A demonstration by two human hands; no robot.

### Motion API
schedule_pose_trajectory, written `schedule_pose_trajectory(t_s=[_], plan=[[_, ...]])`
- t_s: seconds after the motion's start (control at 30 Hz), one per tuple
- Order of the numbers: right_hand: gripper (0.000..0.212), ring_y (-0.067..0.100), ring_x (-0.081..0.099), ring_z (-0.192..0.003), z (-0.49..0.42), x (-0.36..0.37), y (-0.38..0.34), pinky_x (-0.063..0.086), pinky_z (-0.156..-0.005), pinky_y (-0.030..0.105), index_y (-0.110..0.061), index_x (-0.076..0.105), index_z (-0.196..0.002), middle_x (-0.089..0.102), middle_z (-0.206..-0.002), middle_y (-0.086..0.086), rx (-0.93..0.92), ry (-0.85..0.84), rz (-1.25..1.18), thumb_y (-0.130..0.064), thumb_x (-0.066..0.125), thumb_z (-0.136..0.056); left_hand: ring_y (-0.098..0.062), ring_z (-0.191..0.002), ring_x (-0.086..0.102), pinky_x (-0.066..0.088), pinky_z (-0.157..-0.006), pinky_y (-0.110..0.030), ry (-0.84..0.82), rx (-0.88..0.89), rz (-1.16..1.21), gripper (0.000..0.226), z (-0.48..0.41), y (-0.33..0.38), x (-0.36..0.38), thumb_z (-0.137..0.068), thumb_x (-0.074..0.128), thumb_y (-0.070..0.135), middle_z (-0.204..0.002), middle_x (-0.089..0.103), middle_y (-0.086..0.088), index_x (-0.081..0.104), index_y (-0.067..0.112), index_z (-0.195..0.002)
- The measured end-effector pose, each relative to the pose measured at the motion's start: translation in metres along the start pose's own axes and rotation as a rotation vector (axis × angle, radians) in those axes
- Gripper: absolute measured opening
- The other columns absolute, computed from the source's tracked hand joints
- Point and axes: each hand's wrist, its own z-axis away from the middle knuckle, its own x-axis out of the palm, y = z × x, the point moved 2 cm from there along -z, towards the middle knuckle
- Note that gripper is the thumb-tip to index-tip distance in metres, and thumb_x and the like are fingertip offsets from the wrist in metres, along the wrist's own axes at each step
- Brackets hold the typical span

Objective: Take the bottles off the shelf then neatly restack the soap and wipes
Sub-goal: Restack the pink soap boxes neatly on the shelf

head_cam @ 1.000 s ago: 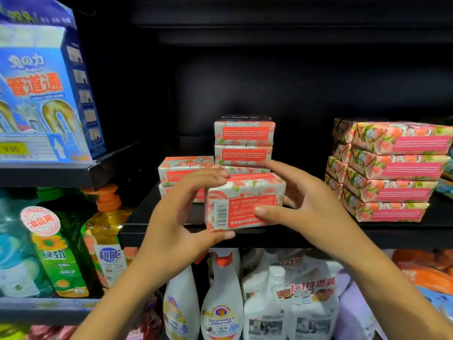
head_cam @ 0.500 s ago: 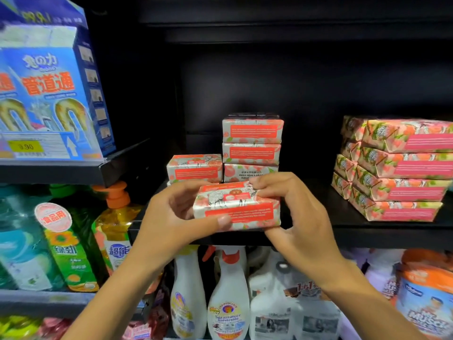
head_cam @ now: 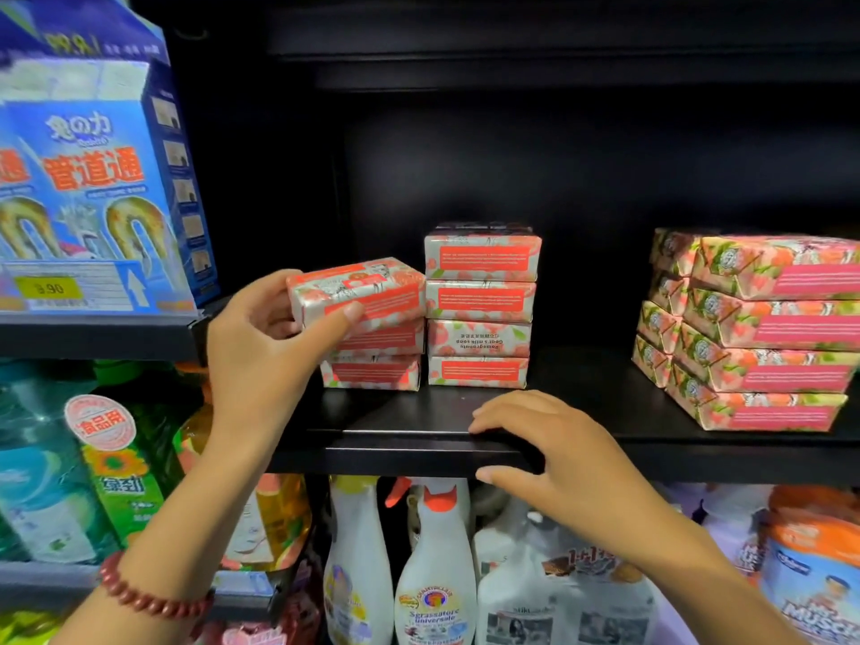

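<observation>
My left hand (head_cam: pixel 260 346) grips a pink and white soap bar (head_cam: pixel 367 290) by its left end, holding it tilted on top of a short stack of two soap bars (head_cam: pixel 372 360). Right beside it stands a taller stack of several soap bars (head_cam: pixel 479 309). My right hand (head_cam: pixel 540 449) rests on the front lip of the black shelf (head_cam: pixel 395 439), fingers on top and thumb under the edge, holding no product. At the right sits a larger stack of pink floral soap packs (head_cam: pixel 763 332).
A blue drain-cleaner box (head_cam: pixel 93 188) stands on the upper left shelf. Below the black shelf are white spray bottles (head_cam: pixel 433 574), green and yellow detergent bottles (head_cam: pixel 121 472) at the left and a wipes pack (head_cam: pixel 809 570) at the lower right.
My left hand has carried the soap bar up and back onto the short left stack. My right hand has let go of it and dropped to the shelf's front edge.
</observation>
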Motion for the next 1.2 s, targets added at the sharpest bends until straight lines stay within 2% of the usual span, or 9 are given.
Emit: schedule_pose_trajectory(t_s=[0.1,0.5,0.57,0.63,0.77,0.9,1.0,1.1,1.2], plan=[[0.034,-0.004,0.043,-0.111,0.002,0.001,0.001,0.033,-0.084,0.006,-0.032,0.063,-0.110,0.059,-0.112,-0.021,0.008,0.019,0.006,-0.043,0.058,-0.078,0.002,-0.090,0.066,0.049,-0.069,-0.008,-0.026,-0.016,-0.030,0.023,-0.005,-0.009,0.004,-0.074,0.074,0.031,-0.088,0.070,0.020,0.064,0.032,-0.094],[0.034,-0.005,0.041,-0.114,0.002,0.002,0.003,0.031,-0.088,0.006,-0.034,0.064,-0.111,0.058,-0.115,-0.023,0.030,0.032,-0.011,-0.042,0.058,-0.078,0.016,-0.082,0.057,0.040,-0.064,0.004,-0.082,-0.004,-0.269,0.034,-0.019,-0.027,0.015,-0.089,0.060,0.030,-0.103,0.062,0.015,0.062,0.017,-0.120],[0.037,-0.006,0.042,-0.113,0.002,0.002,0.003,0.033,-0.089,0.008,-0.034,0.064,-0.112,0.058,-0.115,-0.023,0.026,0.029,-0.005,-0.045,0.055,-0.078,0.020,-0.088,0.056,0.041,-0.067,0.003,-0.095,0.002,-0.286,0.034,-0.014,-0.026,0.015,-0.090,0.061,0.028,-0.105,0.063,0.014,0.061,0.017,-0.121],[0.036,-0.005,0.047,-0.111,0.000,0.001,0.000,0.039,-0.089,0.011,-0.032,0.065,-0.110,0.059,-0.112,-0.023,0.015,0.027,-0.051,-0.046,0.056,-0.078,0.009,-0.105,0.054,0.043,-0.080,-0.007,-0.048,0.005,-0.317,0.041,-0.001,-0.023,0.010,-0.089,0.063,0.028,-0.116,0.060,0.013,0.056,0.020,-0.128],[0.028,-0.003,0.056,-0.103,-0.013,-0.022,-0.008,0.042,-0.090,0.011,-0.021,0.069,-0.103,0.065,-0.105,-0.013,-0.033,0.339,-0.183,-0.037,0.062,-0.081,-0.007,-0.107,0.051,0.042,-0.086,-0.017,0.019,0.229,-0.397,0.037,0.037,-0.015,0.009,-0.086,0.065,0.028,-0.115,0.054,0.006,0.058,0.014,-0.119],[0.032,0.005,0.052,-0.112,-0.044,-0.056,-0.014,0.039,-0.098,0.014,-0.010,0.064,-0.113,0.061,-0.117,0.000,-0.062,0.602,-0.034,-0.023,0.064,-0.084,-0.004,-0.089,0.056,0.041,-0.076,-0.014,-0.237,0.340,-0.503,0.028,0.056,-0.017,0.024,-0.085,0.052,0.040,-0.092,0.065,0.012,0.068,0.018,-0.093],[0.050,0.010,0.044,-0.123,-0.074,-0.069,-0.010,0.035,-0.104,0.018,-0.011,0.052,-0.129,0.052,-0.132,0.003,0.000,0.516,0.093,-0.028,0.067,-0.085,-0.006,-0.078,0.060,0.033,-0.061,-0.009,-0.375,0.361,-0.707,0.035,0.060,-0.022,0.033,-0.086,0.045,0.051,-0.082,0.066,0.014,0.069,0.025,-0.084],[0.068,0.016,0.040,-0.127,-0.093,-0.065,0.002,0.036,-0.103,0.031,-0.017,0.038,-0.140,0.045,-0.138,0.002,0.116,0.296,0.236,-0.039,0.067,-0.082,-0.006,-0.077,0.063,0.026,-0.064,-0.004,-0.391,0.357,-0.744,0.038,0.062,-0.023,0.033,-0.086,0.043,0.052,-0.081,0.068,0.014,0.071,0.026,-0.083],[0.064,0.014,0.043,-0.120,-0.095,-0.059,0.006,0.035,-0.096,0.024,-0.018,0.044,-0.133,0.049,-0.129,0.001,0.109,0.298,0.254,-0.038,0.071,-0.079,-0.006,-0.077,0.064,0.027,-0.064,-0.004,-0.395,0.333,-0.726,0.038,0.062,-0.022,0.032,-0.086,0.044,0.052,-0.082,0.069,0.014,0.072,0.027,-0.083]])
